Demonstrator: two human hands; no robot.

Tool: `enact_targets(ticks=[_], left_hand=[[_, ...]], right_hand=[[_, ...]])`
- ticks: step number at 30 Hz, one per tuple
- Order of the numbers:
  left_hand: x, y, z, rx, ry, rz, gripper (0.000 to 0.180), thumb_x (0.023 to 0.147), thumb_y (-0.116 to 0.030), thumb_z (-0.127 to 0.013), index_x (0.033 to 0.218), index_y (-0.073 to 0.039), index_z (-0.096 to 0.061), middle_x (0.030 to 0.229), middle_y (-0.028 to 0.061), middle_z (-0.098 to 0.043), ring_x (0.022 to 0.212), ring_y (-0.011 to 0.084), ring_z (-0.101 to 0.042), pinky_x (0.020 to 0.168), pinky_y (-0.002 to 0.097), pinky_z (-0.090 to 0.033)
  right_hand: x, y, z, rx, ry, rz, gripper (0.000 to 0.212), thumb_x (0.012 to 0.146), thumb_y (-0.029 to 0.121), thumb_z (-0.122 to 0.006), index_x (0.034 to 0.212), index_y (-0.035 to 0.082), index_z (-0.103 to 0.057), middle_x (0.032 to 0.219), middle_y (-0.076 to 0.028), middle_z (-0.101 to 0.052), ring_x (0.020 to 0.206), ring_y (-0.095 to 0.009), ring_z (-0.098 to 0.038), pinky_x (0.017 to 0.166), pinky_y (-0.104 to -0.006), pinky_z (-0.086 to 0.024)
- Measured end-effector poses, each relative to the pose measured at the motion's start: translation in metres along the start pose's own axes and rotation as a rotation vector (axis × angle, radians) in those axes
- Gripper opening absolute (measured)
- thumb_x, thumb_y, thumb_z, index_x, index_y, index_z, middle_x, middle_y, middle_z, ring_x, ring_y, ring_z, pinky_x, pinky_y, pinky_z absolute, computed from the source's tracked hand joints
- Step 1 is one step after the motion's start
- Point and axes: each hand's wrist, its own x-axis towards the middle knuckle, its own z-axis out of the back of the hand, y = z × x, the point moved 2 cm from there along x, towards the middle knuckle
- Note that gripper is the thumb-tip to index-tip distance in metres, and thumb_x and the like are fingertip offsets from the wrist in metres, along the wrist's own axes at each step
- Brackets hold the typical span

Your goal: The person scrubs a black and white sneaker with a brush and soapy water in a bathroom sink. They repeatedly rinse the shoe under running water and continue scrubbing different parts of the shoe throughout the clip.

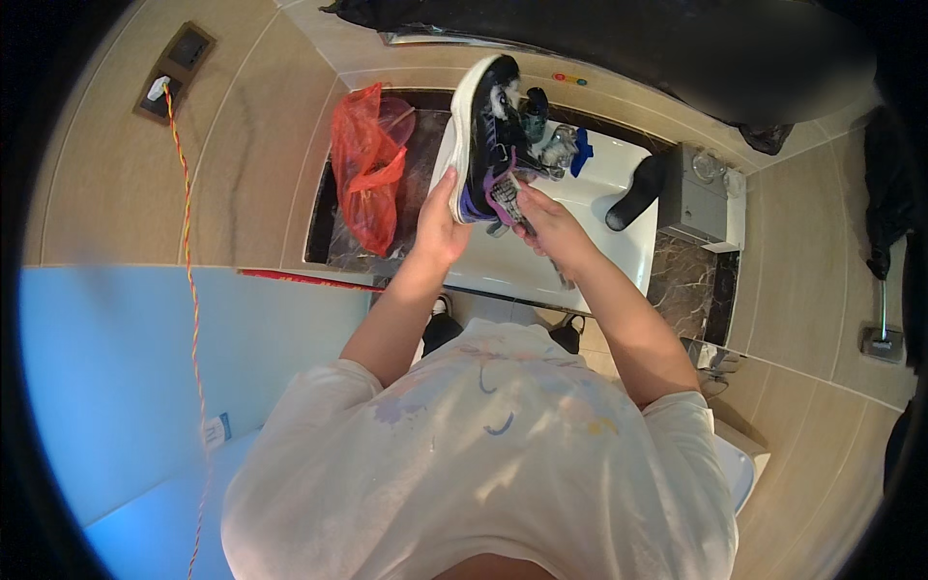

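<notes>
A black and purple sneaker [488, 145] with a thick white sole is held above the white basin [604, 256], toe pointing away from me. My left hand [442, 227] is closed around its heel end. White foam or lather clings to the upper near the toe. In my right hand [553, 230] is a scrubbing brush [506, 196], its head against the shoe's purple-edged collar and its handle slanting down below my fingers. A black insole [636, 195] lies on the basin's right side.
A crumpled red plastic bag [367, 184] sits on the dark marble counter [681, 290] at left. Behind the shoe stand a dark bottle [535, 114] and a clear item with blue parts [580, 153]. A grey box [691, 198] is at right. A twisted cord [188, 251] hangs from a wall socket.
</notes>
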Motion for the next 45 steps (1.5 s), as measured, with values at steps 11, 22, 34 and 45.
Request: enact_targets(ticks=[11,22,34,45], left_hand=[[-0.008,0.018,0.008,-0.026,-0.138,0.127,0.064,0.096,-0.060,-0.042,0.136,-0.010,-0.050,0.133,0.0072,-0.056,0.124,0.0252,-0.050,0.109,0.0446,-0.035],[-0.005,-0.012,-0.027,-0.246,-0.094,0.007,0.065,0.095,-0.058,-0.044,0.135,-0.007,-0.050,0.130,0.0101,-0.058,0.118,0.0276,-0.056,0.103,0.0410,-0.043],[0.010,0.006,-0.035,-0.057,-0.098,-0.147,0.046,0.094,-0.029,-0.062,0.127,0.000,-0.051,0.122,0.0157,-0.060,0.103,0.0263,-0.064,0.084,0.0392,-0.055],[0.009,0.008,-0.019,-0.132,0.042,-0.022,0.041,0.097,-0.026,-0.057,0.125,0.003,-0.052,0.118,0.0150,-0.062,0.107,0.0260,-0.063,0.091,0.0371,-0.052]], right_hand=[[0.026,-0.026,0.004,-0.598,-0.055,0.277,0.044,0.102,0.034,-0.045,0.142,0.015,-0.047,0.072,-0.005,-0.055,0.067,-0.015,-0.051,0.066,-0.0297,-0.045],[0.005,0.026,0.010,-1.231,-0.177,0.488,0.039,0.095,0.025,-0.051,0.134,0.026,-0.055,0.095,-0.021,-0.060,0.086,-0.038,-0.063,0.075,-0.0464,-0.051],[0.027,0.019,-0.013,-1.731,-0.151,0.395,0.027,0.086,0.008,-0.051,0.112,0.011,-0.056,0.081,-0.018,-0.067,0.078,-0.031,-0.069,0.062,-0.0443,-0.056],[0.020,0.013,-0.011,-0.263,0.200,-0.181,0.024,0.093,0.026,-0.059,0.079,0.008,-0.052,0.059,0.001,-0.042,0.044,-0.008,-0.035,0.039,-0.0257,-0.026]])
